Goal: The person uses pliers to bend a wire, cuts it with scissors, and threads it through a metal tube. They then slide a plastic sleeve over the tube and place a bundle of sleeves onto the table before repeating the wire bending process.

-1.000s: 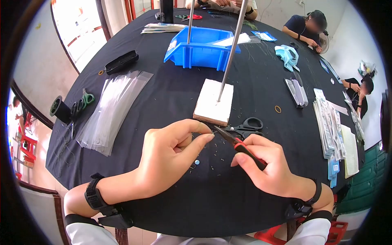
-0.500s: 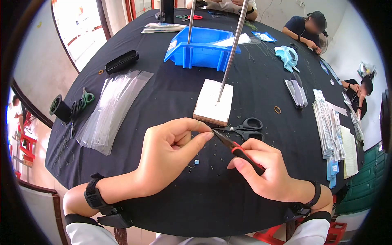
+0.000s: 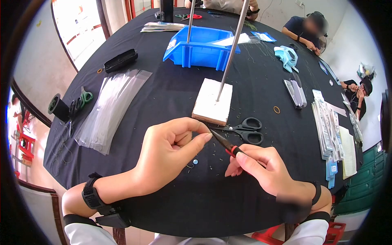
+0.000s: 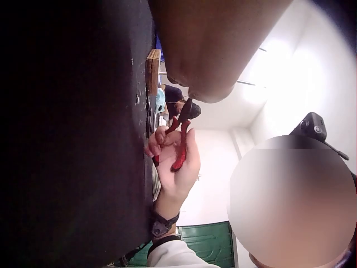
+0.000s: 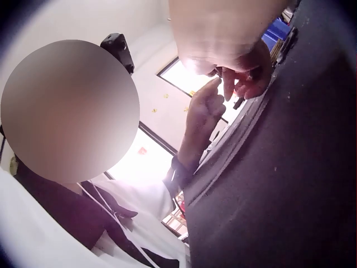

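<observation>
The thumb and index finger of my left hand (image 3: 169, 149) meet in a pinch above the black cloth, holding something tiny that I cannot tell. With my right hand (image 3: 263, 165) I hold pliers (image 3: 223, 142) with red and black handles. Their pointed tip is right at the left fingertips. In the left wrist view the red handles (image 4: 182, 153) stand spread apart within the right hand. Just beyond the hands lie black scissors (image 3: 250, 130) and a white-topped block (image 3: 212, 100) with a metal rod (image 3: 228, 61) standing in it. A small blue disc (image 3: 195, 162) lies below the left thumb.
Tiny bits litter the cloth around the hands. Clear plastic sleeves (image 3: 112, 112), green-handled scissors (image 3: 85, 96) and a thread spool (image 3: 58, 107) lie left. A blue bin (image 3: 200, 57) stands behind the block. A stapler (image 3: 296, 93) and stacked packets (image 3: 322, 126) are at right.
The pliers' tip has come left and slightly down to the left fingertips. My right hand has shifted its grip, with its fingers now spread further below the handles. The left hand has barely moved.
</observation>
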Demonstrator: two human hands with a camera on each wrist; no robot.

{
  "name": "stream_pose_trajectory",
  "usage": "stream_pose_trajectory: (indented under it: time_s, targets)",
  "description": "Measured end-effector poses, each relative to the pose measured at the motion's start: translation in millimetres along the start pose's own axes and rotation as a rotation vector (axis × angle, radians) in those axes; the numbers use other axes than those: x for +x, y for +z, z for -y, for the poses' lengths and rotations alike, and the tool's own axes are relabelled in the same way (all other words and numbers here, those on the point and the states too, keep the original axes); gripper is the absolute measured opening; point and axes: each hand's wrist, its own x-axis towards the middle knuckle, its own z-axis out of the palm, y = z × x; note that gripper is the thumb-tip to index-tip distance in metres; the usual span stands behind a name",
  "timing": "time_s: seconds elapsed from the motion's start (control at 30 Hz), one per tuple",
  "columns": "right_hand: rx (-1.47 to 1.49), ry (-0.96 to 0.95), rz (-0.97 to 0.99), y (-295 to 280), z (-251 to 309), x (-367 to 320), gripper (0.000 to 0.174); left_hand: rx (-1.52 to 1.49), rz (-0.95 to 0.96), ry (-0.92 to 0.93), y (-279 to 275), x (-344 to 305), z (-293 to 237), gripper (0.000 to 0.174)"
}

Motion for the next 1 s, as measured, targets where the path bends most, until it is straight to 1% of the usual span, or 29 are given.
stream_pose_trajectory:
  time_s: [0.07, 0.17, 0.27, 0.3, 0.4, 0.43, 0.47, 0.53, 0.57, 0.6, 0.67, 0.7, 0.8, 0.83, 0.93, 1.0]
  targets:
    - [-0.075, -0.006, -0.027, -2, 2, 0, 0.027, 0.021, -0.007, 0.012, -1, 0, 0, 0.01]
    - [-0.397, -0.164, -0.137, -4, 0, 0, 0.018, 0.014, -0.014, 0.008, -3, 2, 0, 0.011]
    - [-0.912, -0.46, -0.181, 1, -3, 2, 0.013, -0.024, -0.006, -0.017, -3, 2, -3, 0.011]
    - [-0.951, -0.45, -0.138, 1, -5, 2, 0.015, -0.038, -0.001, -0.026, -3, 1, -2, 0.012]
    - [-0.892, -0.507, -0.168, -2, -1, 6, 0.016, -0.073, 0.019, -0.047, -3, 2, -3, 0.013]
    - [-0.866, -0.458, -0.202, -5, 1, 9, 0.017, -0.084, 0.026, -0.054, -4, 2, -3, 0.013]
    - [-0.872, -0.5, -0.29, -12, -5, 15, 0.018, -0.103, 0.032, -0.066, -4, 2, -3, 0.013]
    - [-1.105, -0.571, -0.374, -26, -10, 25, 0.02, -0.141, 0.044, -0.086, -3, 2, -3, 0.014]
    - [-1.144, -0.537, -0.374, -30, -12, 26, 0.024, -0.134, 0.051, -0.087, -4, 2, -4, 0.013]
    - [-1.103, -0.45, -0.315, -34, -11, 26, 0.024, -0.125, 0.057, -0.087, -4, 2, -5, 0.013]
    - [-1.014, -0.274, -0.195, -43, -9, 27, 0.026, -0.119, 0.047, -0.071, -5, 2, -4, 0.012]
    - [-0.891, -0.14, -0.145, -44, -1, 26, 0.027, -0.122, 0.03, -0.053, -4, 2, -2, 0.012]
    - [-0.88, 0.029, -0.105, -51, 12, 19, 0.029, -0.12, -0.004, -0.021, -4, 2, -2, 0.01]
    - [-1.003, -0.11, -0.128, -54, 3, 18, 0.029, -0.119, -0.012, -0.017, -4, 2, -3, 0.01]
    - [-1.145, -0.051, -0.026, -60, 9, 21, 0.029, -0.111, -0.036, 0.022, -3, 2, -2, 0.01]
    - [-0.95, 0.141, 0.007, -57, 25, 23, 0.025, -0.086, -0.067, 0.048, -3, 2, -2, 0.009]
